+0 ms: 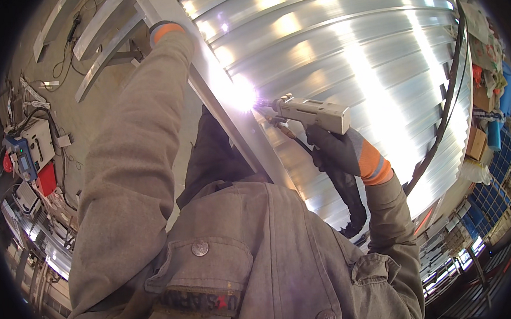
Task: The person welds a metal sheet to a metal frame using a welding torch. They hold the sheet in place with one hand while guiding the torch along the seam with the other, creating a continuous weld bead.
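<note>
My right hand (pixel 337 148), in a black glove with an orange cuff, is wrapped round the grip of a pale welding gun (pixel 317 113). The gun's nozzle points left. At its tip a bright white-violet glare (pixel 243 95) covers the spot where a metal frame bar (pixel 210 83) meets a ribbed metal panel (pixel 319 56). A black-sleeved cable (pixel 348 197) hangs from the gun. My left arm reaches far forward, and my left hand (pixel 167 29) is at the bar's far part. Only its orange cuff shows clearly; its fingers are hidden.
Metal bars (pixel 108 54) stick out at the far left, above a floor with loose cables. A machine with a blue front (pixel 22 157) stands at the left. A dark hose (pixel 448 104) crosses the panel's right side. Boxes (pixel 477 142) and blue racks (pixel 499 168) line the right.
</note>
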Action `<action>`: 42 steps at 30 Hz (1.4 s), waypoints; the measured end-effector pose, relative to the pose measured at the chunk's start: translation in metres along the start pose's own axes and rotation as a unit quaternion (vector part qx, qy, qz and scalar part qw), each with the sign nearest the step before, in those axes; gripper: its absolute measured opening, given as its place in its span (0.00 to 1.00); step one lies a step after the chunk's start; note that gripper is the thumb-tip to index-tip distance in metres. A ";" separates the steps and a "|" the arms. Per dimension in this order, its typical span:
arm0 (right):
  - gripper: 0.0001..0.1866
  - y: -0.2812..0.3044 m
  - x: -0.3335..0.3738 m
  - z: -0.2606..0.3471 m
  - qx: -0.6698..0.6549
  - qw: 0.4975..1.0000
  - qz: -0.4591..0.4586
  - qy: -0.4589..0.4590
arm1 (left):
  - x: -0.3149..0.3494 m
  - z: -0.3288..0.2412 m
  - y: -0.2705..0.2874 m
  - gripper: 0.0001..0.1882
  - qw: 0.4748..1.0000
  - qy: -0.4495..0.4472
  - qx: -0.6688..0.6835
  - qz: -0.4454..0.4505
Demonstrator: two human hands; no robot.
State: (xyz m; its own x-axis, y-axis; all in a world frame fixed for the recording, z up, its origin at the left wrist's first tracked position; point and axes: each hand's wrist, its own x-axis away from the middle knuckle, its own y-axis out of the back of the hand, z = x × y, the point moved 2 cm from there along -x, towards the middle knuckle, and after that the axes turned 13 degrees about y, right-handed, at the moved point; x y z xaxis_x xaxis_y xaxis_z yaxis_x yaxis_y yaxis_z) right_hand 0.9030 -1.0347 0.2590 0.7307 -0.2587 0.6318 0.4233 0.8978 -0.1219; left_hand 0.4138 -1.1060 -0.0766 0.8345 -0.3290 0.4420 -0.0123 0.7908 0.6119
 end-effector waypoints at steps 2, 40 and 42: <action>0.25 0.002 0.002 0.000 0.000 1.000 0.003 -0.001 | 0.000 -0.001 0.000 0.22 1.000 0.001 0.001 -0.001; 0.25 0.008 0.034 -0.008 -0.017 1.000 0.006 -0.004 | -0.014 0.007 -0.013 0.23 1.000 0.017 0.009 -0.006; 0.25 0.009 0.036 -0.012 -0.016 1.000 0.009 -0.013 | -0.017 0.007 -0.013 0.23 1.000 0.018 0.011 -0.008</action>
State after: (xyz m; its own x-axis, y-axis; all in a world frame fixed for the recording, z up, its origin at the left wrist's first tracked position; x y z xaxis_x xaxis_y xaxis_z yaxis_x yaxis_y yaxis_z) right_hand 0.9400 -1.0400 0.2714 0.7243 -0.2335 0.6487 0.4279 0.8900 -0.1574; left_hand 0.3963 -1.1142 -0.0874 0.8536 -0.3224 0.4092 -0.0105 0.7746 0.6323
